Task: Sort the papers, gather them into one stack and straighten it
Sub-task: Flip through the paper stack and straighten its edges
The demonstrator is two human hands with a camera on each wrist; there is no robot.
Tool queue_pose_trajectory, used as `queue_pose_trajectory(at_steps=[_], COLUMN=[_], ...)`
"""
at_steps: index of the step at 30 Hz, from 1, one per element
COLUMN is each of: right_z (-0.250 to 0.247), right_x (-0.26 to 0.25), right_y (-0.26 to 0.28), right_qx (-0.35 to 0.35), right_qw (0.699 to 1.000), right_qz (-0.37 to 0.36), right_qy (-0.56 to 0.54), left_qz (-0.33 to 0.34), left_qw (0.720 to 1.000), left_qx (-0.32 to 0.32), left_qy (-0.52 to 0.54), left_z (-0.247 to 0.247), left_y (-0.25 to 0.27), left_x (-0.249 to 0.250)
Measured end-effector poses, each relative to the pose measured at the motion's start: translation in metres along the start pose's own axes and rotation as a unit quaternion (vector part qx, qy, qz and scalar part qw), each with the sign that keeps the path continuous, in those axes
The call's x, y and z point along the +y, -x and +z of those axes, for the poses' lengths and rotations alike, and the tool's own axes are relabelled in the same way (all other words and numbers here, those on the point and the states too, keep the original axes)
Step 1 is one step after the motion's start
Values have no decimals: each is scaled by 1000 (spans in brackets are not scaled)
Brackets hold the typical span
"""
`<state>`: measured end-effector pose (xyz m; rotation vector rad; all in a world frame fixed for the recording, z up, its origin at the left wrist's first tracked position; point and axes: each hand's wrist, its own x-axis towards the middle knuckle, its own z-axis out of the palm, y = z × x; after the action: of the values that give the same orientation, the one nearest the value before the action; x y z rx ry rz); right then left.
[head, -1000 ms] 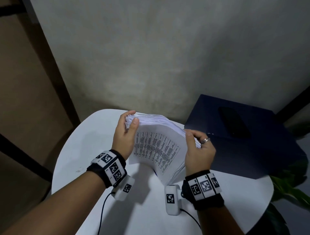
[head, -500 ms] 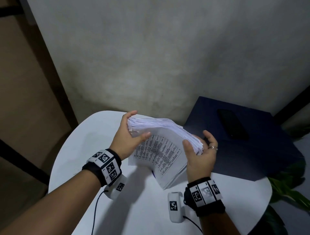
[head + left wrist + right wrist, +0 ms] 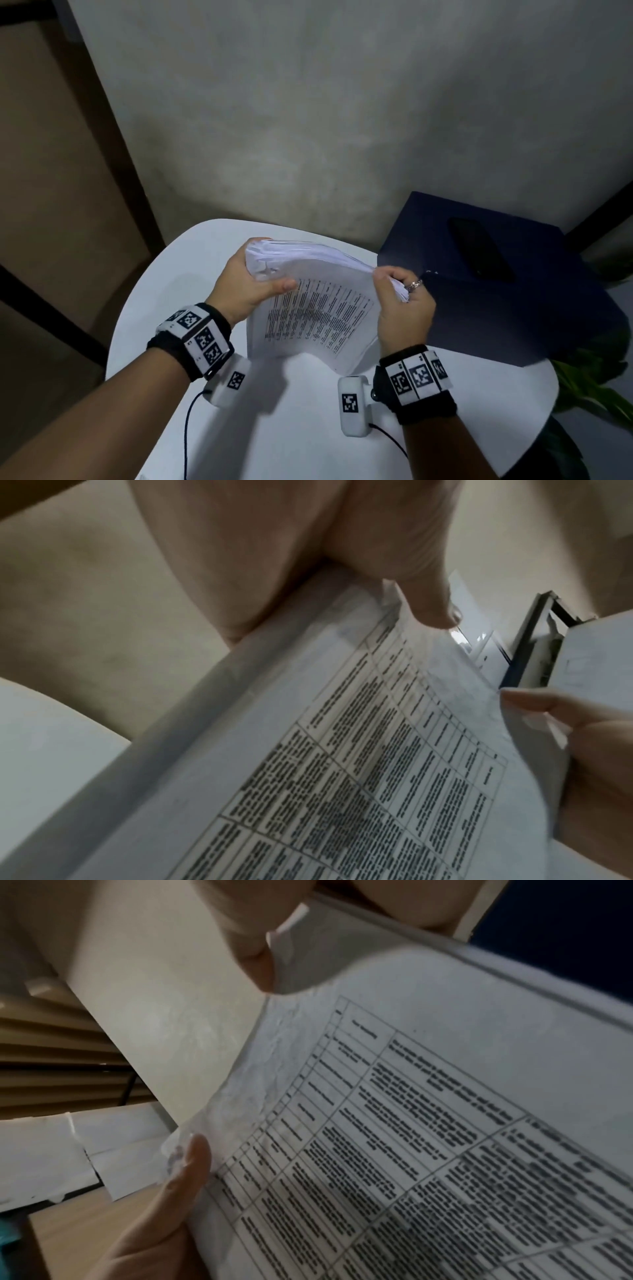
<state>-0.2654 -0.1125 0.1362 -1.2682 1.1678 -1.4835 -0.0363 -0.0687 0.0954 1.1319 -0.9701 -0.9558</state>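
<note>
A thick stack of white papers (image 3: 318, 308) with a printed table on its near sheet is held tilted above the round white table (image 3: 171, 281). My left hand (image 3: 253, 284) grips the stack's upper left corner, thumb across the printed sheet. My right hand (image 3: 399, 291) grips the upper right edge, fingers curled over it. The left wrist view shows the printed sheet (image 3: 359, 764) with my left thumb pressed on its top edge. The right wrist view shows the same sheet (image 3: 428, 1137), the right thumb at its upper corner. The stack's lower edge hangs near the tabletop.
A dark blue box (image 3: 496, 281) stands on the table just right of my right hand, with a black phone (image 3: 479, 253) lying on top. A grey wall runs behind the table. Green plant leaves (image 3: 589, 383) show at the right edge.
My right hand, open beside the stack half a second ago, has closed its fingers over the right edge. The left thumb has shifted along the front sheet. The stack stays tilted.
</note>
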Motion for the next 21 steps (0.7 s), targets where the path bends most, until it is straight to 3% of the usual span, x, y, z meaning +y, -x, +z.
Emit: queue_pose_trajectory(at_steps=[4, 8, 13, 17, 21], right_z=[3, 4, 0, -7, -7], right_x=[-1, 2, 4, 13, 17], right_y=[-4, -8, 3, 3, 2], right_qx=[31, 93, 5, -33, -76], right_qw=[999, 995, 999, 999, 995], right_qz=[-26, -1, -14, 38, 60], right_qy=[9, -40, -36, 9, 8], left_qz=[11, 59, 100, 50, 29], left_qw=[1000, 994, 979, 994, 992], left_qx=[23, 84, 165, 63, 76], left_qy=[-6, -32, -67, -81, -98], left_z=[6, 12, 25, 14, 10], left_y=[4, 11, 14, 13, 6], left_x=[3, 5, 12, 10, 9])
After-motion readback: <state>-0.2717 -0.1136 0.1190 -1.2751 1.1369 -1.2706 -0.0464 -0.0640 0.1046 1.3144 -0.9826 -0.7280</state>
